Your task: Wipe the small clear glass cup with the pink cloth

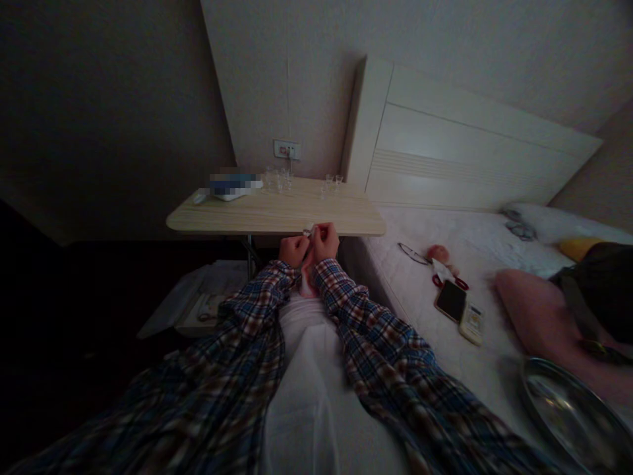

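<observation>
Dim head-worn view down two arms in plaid sleeves, reaching over a white-clothed lap. The left hand (293, 251) and right hand (325, 242) meet at the near edge of a wood-grain table (297, 214), fingers curled nearly closed. Their fingertips pinch a small whitish item (309, 231) between them; the light is too poor to tell quite what it is. A pinkish shape (307, 282) shows below, between the wrists.

On the tabletop, small clear glasses stand in two groups: a larger cluster (279, 180) toward the back, and a smaller cluster (332, 185) to its right. A blurred-out blue and white object sits at the left. A wall socket (287, 150) is behind.

To the right, a bed with a pale headboard (445, 155) holds red-handled scissors (461, 283), a dark-screened smartphone (451, 301) and a round metal tray (573, 409).
</observation>
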The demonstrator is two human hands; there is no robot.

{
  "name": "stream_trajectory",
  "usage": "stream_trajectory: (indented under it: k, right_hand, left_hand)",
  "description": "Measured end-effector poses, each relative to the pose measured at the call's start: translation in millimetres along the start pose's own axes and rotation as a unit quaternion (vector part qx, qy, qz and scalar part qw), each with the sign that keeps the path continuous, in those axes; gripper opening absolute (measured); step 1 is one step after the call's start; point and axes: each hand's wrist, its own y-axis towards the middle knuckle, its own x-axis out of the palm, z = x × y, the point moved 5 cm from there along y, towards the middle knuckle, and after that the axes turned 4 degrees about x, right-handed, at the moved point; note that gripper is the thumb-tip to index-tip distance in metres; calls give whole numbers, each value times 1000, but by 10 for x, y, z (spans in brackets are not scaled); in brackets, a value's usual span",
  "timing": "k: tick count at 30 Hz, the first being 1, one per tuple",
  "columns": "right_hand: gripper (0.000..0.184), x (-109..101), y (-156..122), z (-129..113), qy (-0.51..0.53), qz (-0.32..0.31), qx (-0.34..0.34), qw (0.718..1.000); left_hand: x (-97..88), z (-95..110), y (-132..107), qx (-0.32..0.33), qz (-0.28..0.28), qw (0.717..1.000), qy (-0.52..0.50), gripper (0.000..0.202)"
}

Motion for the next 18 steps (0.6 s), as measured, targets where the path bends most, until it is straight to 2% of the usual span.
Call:
stream_trajectory:
  k: [18]
  right_hand:
    - [17,-22,-9,-57,0,1,2,1000]
  left_hand:
    - [-8,11,-6,1,-10,1000,9,33]
